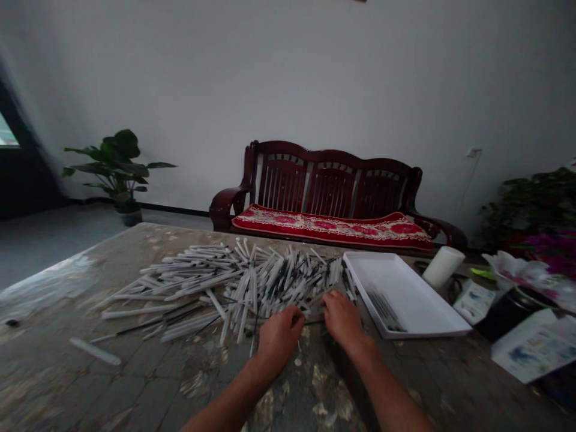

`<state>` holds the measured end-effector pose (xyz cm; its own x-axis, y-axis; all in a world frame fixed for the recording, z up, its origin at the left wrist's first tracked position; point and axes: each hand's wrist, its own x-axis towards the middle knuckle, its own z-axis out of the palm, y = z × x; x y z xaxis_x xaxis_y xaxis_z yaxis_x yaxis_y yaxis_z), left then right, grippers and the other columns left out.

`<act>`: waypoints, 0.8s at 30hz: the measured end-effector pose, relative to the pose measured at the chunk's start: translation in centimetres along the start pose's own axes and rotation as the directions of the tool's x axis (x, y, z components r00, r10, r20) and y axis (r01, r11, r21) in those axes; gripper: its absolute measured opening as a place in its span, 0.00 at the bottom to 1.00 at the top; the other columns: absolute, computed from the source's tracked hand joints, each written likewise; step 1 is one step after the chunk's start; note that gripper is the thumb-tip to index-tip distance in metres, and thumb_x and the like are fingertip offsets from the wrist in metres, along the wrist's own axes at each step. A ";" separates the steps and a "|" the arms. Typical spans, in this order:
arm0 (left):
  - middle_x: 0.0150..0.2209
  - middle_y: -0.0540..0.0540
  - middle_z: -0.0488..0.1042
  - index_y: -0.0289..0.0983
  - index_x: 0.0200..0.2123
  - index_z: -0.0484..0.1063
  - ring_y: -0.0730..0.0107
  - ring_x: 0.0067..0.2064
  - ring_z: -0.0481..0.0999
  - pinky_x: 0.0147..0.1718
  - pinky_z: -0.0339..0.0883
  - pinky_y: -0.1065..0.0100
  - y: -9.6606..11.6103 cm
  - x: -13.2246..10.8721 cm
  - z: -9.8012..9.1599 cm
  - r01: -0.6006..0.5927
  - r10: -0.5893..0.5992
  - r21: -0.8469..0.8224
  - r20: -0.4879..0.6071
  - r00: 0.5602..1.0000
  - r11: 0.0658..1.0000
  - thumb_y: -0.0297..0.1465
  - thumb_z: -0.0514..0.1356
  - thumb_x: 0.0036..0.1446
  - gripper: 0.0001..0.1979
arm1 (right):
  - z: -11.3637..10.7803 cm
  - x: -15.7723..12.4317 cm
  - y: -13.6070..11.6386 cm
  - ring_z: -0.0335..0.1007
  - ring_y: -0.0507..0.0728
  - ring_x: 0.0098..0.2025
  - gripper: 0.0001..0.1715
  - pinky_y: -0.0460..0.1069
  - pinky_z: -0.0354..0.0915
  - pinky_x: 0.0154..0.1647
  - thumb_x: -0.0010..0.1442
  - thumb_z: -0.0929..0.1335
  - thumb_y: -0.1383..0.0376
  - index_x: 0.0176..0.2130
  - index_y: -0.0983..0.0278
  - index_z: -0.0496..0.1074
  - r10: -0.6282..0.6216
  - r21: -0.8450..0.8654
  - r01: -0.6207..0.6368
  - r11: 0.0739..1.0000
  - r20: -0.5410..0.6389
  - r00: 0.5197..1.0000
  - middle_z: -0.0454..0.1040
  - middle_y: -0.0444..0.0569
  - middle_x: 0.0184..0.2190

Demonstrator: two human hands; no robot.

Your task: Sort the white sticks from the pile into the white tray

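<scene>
A big heap of white pen barrels and thin black refills lies spread across the worn table. My left hand rests at the heap's near edge with its fingers curled in, pinching at something small among the pens. My right hand sits just beside it, fingers bent down onto the same spot of the heap. What either hand holds is hidden by the fingers. A shallow white tray stands right of my right hand, with a few dark pens lying in its near part.
A single white barrel lies apart at the left. A white cylinder, papers, a dark container and flowers crowd the table's right end. Behind stand a wooden bench with a red cushion and a potted plant.
</scene>
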<state>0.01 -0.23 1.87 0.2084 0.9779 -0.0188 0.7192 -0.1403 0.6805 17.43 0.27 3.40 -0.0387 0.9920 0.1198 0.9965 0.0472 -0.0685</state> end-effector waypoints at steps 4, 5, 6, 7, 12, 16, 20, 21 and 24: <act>0.34 0.47 0.81 0.43 0.37 0.78 0.62 0.38 0.77 0.32 0.55 0.70 -0.1 0.1 0.2 -0.014 0.014 0.016 -0.019 1.000 1.000 0.34 0.55 0.59 0.11 | -0.1 0.6 -0.5 0.67 0.58 0.50 0.16 0.49 0.59 0.50 0.62 0.61 0.71 0.43 0.59 0.76 -0.074 0.045 0.075 0.996 -0.029 0.997 0.74 0.50 0.43; 0.34 0.47 0.81 0.43 0.37 0.78 0.63 0.38 0.77 0.32 0.55 0.70 -0.2 0.1 0.2 -0.017 0.017 0.015 -0.023 1.000 1.000 0.34 0.55 0.59 0.11 | -0.1 0.9 -0.6 0.67 0.57 0.50 0.16 0.48 0.59 0.50 0.63 0.61 0.70 0.43 0.59 0.76 -0.098 0.049 0.099 0.994 -0.015 0.995 0.74 0.49 0.43; 0.34 0.47 0.81 0.43 0.37 0.78 0.63 0.38 0.77 0.32 0.55 0.70 -0.2 0.1 0.2 -0.022 0.023 0.012 -0.027 0.999 1.000 0.34 0.55 0.59 0.11 | -0.2 1.1 -0.8 0.68 0.57 0.50 0.16 0.48 0.59 0.49 0.63 0.62 0.70 0.44 0.59 0.76 -0.116 0.044 0.116 0.992 0.001 0.993 0.74 0.49 0.44; 0.34 0.47 0.81 0.42 0.36 0.78 0.63 0.38 0.77 0.32 0.55 0.70 -0.3 0.1 0.2 -0.028 0.029 0.007 -0.030 0.999 1.000 0.34 0.55 0.59 0.11 | -0.3 1.2 -0.9 0.68 0.58 0.50 0.15 0.49 0.59 0.49 0.63 0.62 0.70 0.43 0.59 0.76 -0.127 0.034 0.127 0.991 0.015 0.992 0.74 0.49 0.44; 0.34 0.46 0.81 0.42 0.36 0.78 0.63 0.37 0.77 0.32 0.55 0.70 -0.4 0.3 0.2 -0.026 0.027 0.014 -0.025 0.999 1.000 0.34 0.55 0.59 0.11 | -1.2 1.5 -0.7 0.70 0.60 0.49 0.14 0.50 0.62 0.45 0.62 0.62 0.72 0.40 0.61 0.75 -0.194 -0.074 0.200 0.977 0.072 0.978 0.74 0.52 0.44; 0.35 0.46 0.81 0.42 0.37 0.78 0.63 0.38 0.77 0.32 0.55 0.70 -0.4 0.4 0.3 -0.035 0.035 0.012 -0.026 0.999 0.999 0.34 0.55 0.59 0.11 | -1.7 1.6 -0.6 0.72 0.59 0.48 0.16 0.49 0.63 0.43 0.61 0.61 0.74 0.42 0.63 0.74 -0.296 -0.111 0.312 0.944 0.138 0.945 0.75 0.53 0.44; 0.35 0.47 0.81 0.42 0.37 0.78 0.63 0.38 0.78 0.31 0.55 0.70 -0.5 0.4 0.3 -0.036 0.037 0.018 -0.031 0.999 0.999 0.34 0.55 0.59 0.11 | -1.6 1.8 -0.5 0.73 0.60 0.45 0.16 0.50 0.64 0.43 0.61 0.60 0.75 0.44 0.65 0.72 -0.345 -0.128 0.365 0.922 0.152 0.926 0.76 0.55 0.44; 0.35 0.47 0.81 0.42 0.37 0.78 0.64 0.38 0.78 0.31 0.55 0.70 -0.5 0.4 0.3 -0.033 0.034 0.020 -0.033 0.999 0.999 0.35 0.55 0.59 0.11 | -1.6 1.8 -0.4 0.73 0.60 0.45 0.15 0.51 0.64 0.44 0.61 0.61 0.75 0.44 0.65 0.72 -0.352 -0.126 0.370 0.920 0.144 0.925 0.76 0.55 0.43; 0.34 0.48 0.81 0.41 0.35 0.78 0.64 0.37 0.78 0.32 0.57 0.70 -0.7 0.5 0.5 -0.023 0.023 0.001 -0.041 0.999 1.000 0.34 0.56 0.58 0.10 | -1.4 1.5 0.2 0.72 0.59 0.46 0.15 0.51 0.64 0.46 0.61 0.62 0.75 0.44 0.64 0.71 -0.381 -0.069 0.381 0.922 0.019 0.924 0.76 0.53 0.42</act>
<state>-0.06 0.25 1.03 0.1978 0.9799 0.0270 0.7149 -0.1630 0.6800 17.67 1.63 4.98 -0.4169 0.9013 0.1179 0.9089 0.4137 0.0512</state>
